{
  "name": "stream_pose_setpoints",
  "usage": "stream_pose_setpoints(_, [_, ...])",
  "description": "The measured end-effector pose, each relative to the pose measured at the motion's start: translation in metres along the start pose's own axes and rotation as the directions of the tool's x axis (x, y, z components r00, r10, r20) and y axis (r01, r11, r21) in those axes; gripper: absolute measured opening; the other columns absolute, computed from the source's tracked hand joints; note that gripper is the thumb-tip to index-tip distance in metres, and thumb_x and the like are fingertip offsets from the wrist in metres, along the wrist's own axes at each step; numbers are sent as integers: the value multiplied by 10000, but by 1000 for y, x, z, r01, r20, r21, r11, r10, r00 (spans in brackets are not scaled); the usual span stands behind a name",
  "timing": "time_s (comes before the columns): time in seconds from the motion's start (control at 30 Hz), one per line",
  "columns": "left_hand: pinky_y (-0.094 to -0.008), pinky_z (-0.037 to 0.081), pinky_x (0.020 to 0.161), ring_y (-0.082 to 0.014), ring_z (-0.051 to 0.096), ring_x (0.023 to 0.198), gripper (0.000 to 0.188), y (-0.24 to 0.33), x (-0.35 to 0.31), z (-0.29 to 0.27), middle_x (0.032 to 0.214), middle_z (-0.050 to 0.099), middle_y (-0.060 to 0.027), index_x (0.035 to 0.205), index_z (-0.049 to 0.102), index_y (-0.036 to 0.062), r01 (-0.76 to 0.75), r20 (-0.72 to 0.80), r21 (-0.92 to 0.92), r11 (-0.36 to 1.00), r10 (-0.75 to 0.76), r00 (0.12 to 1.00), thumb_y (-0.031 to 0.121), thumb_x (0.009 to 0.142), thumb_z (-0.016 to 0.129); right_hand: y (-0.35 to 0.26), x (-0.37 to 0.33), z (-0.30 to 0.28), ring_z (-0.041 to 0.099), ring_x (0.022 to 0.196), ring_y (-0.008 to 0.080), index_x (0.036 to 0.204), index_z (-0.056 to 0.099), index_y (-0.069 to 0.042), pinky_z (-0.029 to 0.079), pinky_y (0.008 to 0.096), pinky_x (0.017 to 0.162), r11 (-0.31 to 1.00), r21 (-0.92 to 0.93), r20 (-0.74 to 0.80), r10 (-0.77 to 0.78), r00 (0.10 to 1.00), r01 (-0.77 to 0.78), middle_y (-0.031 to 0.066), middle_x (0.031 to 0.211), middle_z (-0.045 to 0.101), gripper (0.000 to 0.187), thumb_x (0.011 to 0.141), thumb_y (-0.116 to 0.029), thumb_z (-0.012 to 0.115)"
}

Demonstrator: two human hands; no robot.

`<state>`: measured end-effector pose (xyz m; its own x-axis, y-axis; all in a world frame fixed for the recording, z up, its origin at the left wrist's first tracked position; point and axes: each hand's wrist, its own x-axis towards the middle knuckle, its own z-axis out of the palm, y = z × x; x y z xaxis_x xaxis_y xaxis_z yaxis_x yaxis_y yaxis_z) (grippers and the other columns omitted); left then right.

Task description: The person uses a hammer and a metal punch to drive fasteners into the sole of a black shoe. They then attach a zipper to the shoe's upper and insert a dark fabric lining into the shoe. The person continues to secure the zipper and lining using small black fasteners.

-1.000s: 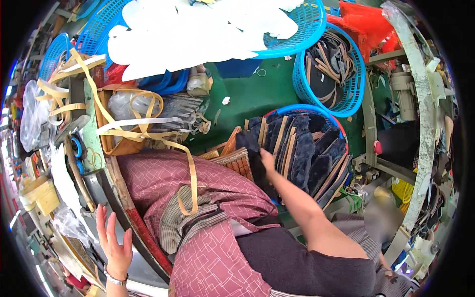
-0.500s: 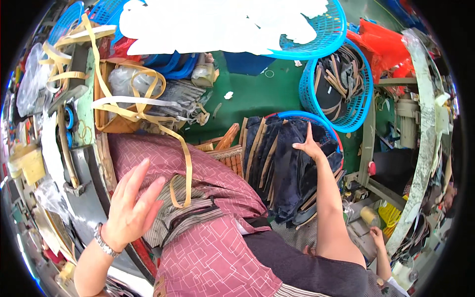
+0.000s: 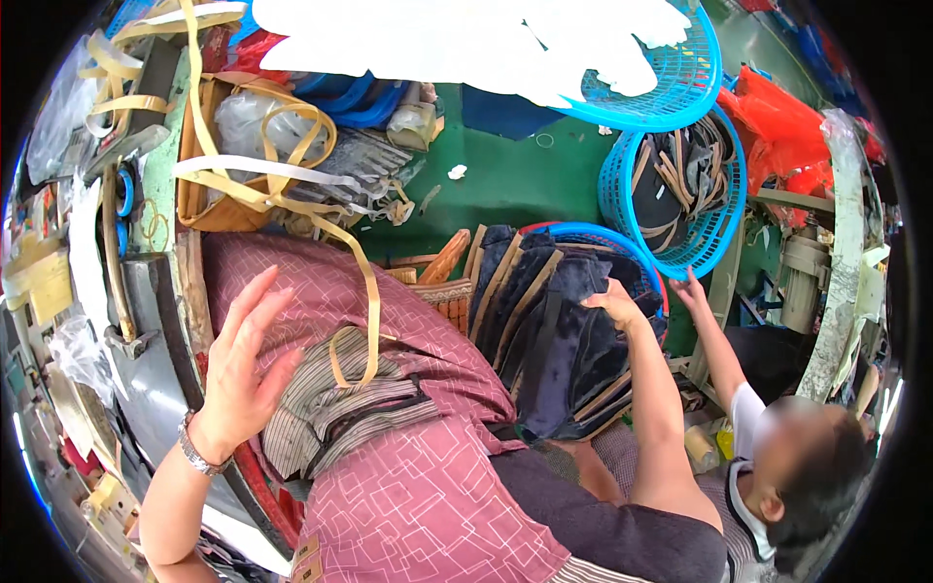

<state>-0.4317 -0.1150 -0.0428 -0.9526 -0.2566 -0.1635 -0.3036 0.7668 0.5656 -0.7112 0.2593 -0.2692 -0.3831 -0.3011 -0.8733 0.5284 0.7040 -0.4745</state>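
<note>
My left hand [image 3: 251,364] hangs over my lap at the left, fingers stretched out and holding nothing. My right hand [image 3: 616,305] is at the blue round basket [image 3: 583,231] in front of me on the right. Its fingers are bent in, pinching the edge of a dark fabric piece [image 3: 564,355]. Several such dark pieces with tan edging stand stacked on end in that basket. A tan strap [image 3: 371,301] loops down over the maroon patterned apron [image 3: 437,466] on my lap, beside the left hand.
A person [image 3: 797,476] at the right reaches a hand [image 3: 690,291] to another blue basket [image 3: 671,262] holding dark pieces. A tan box [image 3: 199,209] with plastic bags stands at the left by a machine post [image 3: 182,146]. White sheets [image 3: 428,49] cover a basket at the top.
My right hand has gone from spread fingers to bent ones on the dark pieces, slightly lower. The other person has leaned into view, reaching to the farther basket. My left hand stays raised.
</note>
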Motion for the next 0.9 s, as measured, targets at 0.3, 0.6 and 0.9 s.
stream_pose_setpoints(0.3, [-388,367,1001,-312,458,1198,599,11,22,21,1302,453,-192,1284,425,22,161,244,-519,840,-35,969,181,768,686,-85,-88,33,577,854,135,1037,633,4,462,293,817,945,-64,363,-277,890,320,12,932,641,538,501,15,689])
stream_pose_setpoints(0.6, [-332,263,1063,-186,352,1259,865,38,108,205,1370,389,-83,1400,274,58,263,284,-957,126,205,937,152,704,780,-157,-32,55,587,765,104,990,634,0,482,256,720,852,-155,404,-407,819,499,23,874,650,447,545,-33,668])
stream_pose_setpoints(0.9, [-302,477,834,-156,593,903,440,56,107,103,1002,625,-57,1126,547,-14,59,83,-979,-197,-119,989,-11,715,705,-320,-77,100,602,703,100,1065,588,20,494,252,703,438,-507,573,-473,670,743,50,849,660,516,570,-64,704])
